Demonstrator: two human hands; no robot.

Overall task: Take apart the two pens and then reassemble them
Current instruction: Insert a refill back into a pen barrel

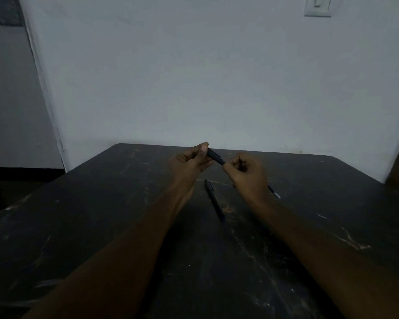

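Both hands are raised above the dark table [101, 215] near its far edge. A black pen [215, 157] runs between them, tilted down to the right. My left hand [190, 161] pinches its upper end and my right hand [245, 172] grips its lower end. A second black pen [213, 199] lies whole on the table below the hands, pointing toward me. A thin pen part with a light tip [274, 192] lies on the table just right of my right wrist, partly hidden by it.
The scratched dark table meets a pale wall [205, 77] at the back. A light switch [318, 5] is high on the right. A dark doorway [14, 111] opens at the left.
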